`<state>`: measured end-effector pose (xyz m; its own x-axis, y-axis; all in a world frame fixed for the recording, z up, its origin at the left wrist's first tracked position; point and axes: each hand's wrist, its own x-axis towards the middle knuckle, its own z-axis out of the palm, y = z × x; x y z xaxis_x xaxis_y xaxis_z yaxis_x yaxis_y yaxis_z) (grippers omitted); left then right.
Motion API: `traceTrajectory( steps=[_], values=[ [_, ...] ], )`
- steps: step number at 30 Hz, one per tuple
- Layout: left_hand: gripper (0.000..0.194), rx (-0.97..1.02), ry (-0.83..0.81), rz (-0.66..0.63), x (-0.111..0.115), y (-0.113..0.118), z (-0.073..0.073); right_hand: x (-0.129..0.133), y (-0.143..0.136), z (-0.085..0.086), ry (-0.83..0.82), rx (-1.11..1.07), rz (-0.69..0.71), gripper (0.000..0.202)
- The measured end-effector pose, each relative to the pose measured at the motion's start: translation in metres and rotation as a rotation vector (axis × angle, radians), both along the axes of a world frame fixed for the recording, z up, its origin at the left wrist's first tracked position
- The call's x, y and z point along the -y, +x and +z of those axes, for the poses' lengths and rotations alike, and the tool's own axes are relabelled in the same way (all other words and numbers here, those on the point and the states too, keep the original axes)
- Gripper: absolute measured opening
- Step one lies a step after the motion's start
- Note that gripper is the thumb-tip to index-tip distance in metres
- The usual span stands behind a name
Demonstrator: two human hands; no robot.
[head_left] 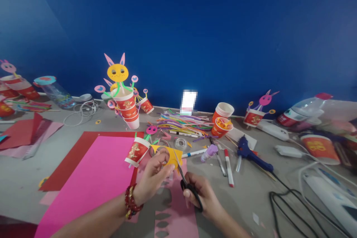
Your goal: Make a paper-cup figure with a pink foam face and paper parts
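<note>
Between the fingers and thumb of my left hand [156, 173] is a piece of yellow paper [176, 153] with cut edges. My right hand [201, 191] is closed round the black handles of a pair of scissors [192, 192]. The scissor blades point up and left and lie at the yellow paper. Below both hands lies a pale pink paper strip [177, 208] with several leaf-shaped holes. Just left of my left hand, a red and white paper cup [137, 151] leans on its side.
Bright pink paper [95, 178] lies over red sheets at left. Colourful pipe cleaners [184, 123], a tape roll [181, 143], a glue stick [209, 153] and markers lie beyond my hands. A blue glue gun [252, 156] with a black cable is at right. Stacked cups with a paper rabbit face [117, 72] stand behind.
</note>
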<state>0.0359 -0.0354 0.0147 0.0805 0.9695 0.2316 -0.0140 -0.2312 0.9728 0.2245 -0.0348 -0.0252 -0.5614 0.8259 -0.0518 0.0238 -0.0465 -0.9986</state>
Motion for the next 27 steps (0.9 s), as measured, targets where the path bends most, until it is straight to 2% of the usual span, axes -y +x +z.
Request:
traceTrajectory(
  steps=[8, 18, 27],
  values=[
    [0.026, 0.077, -0.080, -0.023, 0.000, -0.003, -0.005, 0.001, 0.001, 0.005, 0.051, 0.025, -0.005, 0.057],
    [0.024, 0.029, -0.016, -0.023, -0.003, -0.005, 0.005, 0.000, 0.002, 0.006, 0.055, 0.056, -0.002, 0.058],
    [0.021, 0.087, -0.063, -0.047, -0.004, -0.008, 0.000, -0.003, 0.004, 0.006, 0.095, 0.078, -0.004, 0.059]
  ],
)
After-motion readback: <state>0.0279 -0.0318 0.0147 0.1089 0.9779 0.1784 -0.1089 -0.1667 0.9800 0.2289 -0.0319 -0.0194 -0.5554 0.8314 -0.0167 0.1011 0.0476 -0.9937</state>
